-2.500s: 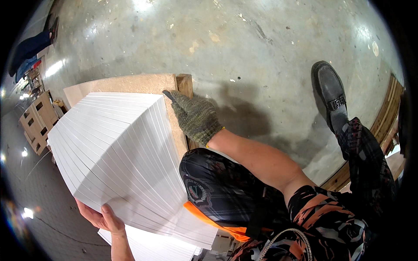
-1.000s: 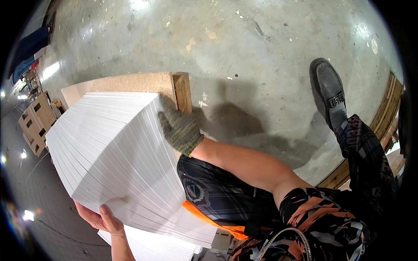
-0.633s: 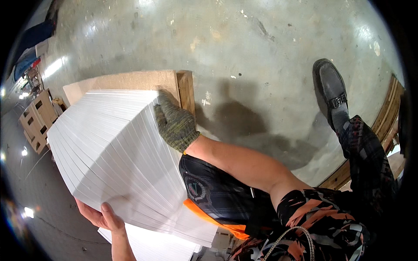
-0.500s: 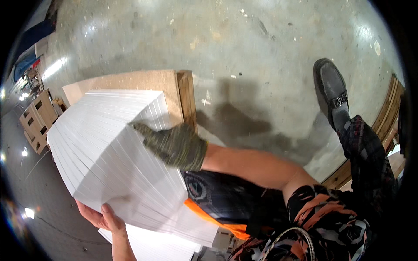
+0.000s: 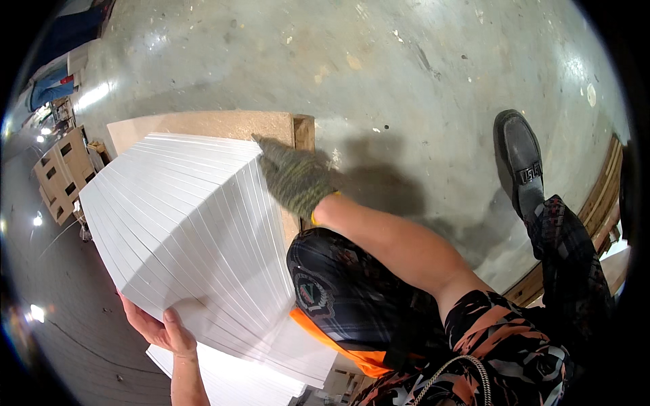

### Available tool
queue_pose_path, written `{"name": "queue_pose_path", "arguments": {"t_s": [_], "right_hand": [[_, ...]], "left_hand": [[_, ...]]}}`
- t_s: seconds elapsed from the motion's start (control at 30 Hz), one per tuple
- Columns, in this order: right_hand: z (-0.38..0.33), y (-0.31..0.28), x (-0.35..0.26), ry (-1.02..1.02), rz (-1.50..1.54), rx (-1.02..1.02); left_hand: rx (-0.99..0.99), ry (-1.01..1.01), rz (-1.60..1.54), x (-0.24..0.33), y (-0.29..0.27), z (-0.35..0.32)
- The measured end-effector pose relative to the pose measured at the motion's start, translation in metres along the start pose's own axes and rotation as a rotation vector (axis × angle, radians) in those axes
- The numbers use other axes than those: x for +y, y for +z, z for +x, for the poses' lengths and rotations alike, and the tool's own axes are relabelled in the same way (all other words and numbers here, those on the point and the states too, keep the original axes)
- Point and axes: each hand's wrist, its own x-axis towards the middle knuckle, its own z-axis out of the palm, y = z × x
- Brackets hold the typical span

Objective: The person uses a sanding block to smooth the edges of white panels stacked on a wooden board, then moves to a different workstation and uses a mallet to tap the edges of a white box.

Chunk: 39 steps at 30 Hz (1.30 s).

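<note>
Above the board (image 5: 210, 122), clasping already fanned, unsquared white sheets (image 5: 196, 237) with left hand (image 5: 161, 333); touching them with right hand (image 5: 298, 177), cannot tell how closed.

Fairly bright indoor light falls on the floor (image 5: 440, 88), leaving glossy glare at the upper left and right. The white boards (image 5: 156, 179) are palest on top, greyer on the near side. A soft shadow lies right of the gloved right hand (image 5: 298, 177). Spots of light (image 5: 36, 312) flare at left; black fisheye corners bend straight edges.
</note>
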Motion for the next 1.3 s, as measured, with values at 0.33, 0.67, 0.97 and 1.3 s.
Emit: {"name": "queue_pose_path", "arguments": {"t_s": [0.33, 0.67, 0.97, 1.3], "right_hand": [[0.005, 0.021, 0.023, -0.158, -0.138, 0.340], [-0.013, 0.017, 0.032, -0.124, 0.049, 0.300], [-0.037, 0.036, 0.009, -0.356, -0.224, 0.082], [-0.030, 0.050, 0.038, -0.039, -0.219, 0.472]], "left_hand": [[-0.021, -0.009, -0.028, 0.010, 0.005, 0.007], [0.005, 0.014, -0.054, 0.007, 0.006, 0.007], [-0.003, -0.009, -0.032, 0.007, 0.005, 0.005], [-0.004, -0.016, -0.053, 0.007, 0.005, 0.001]]}}
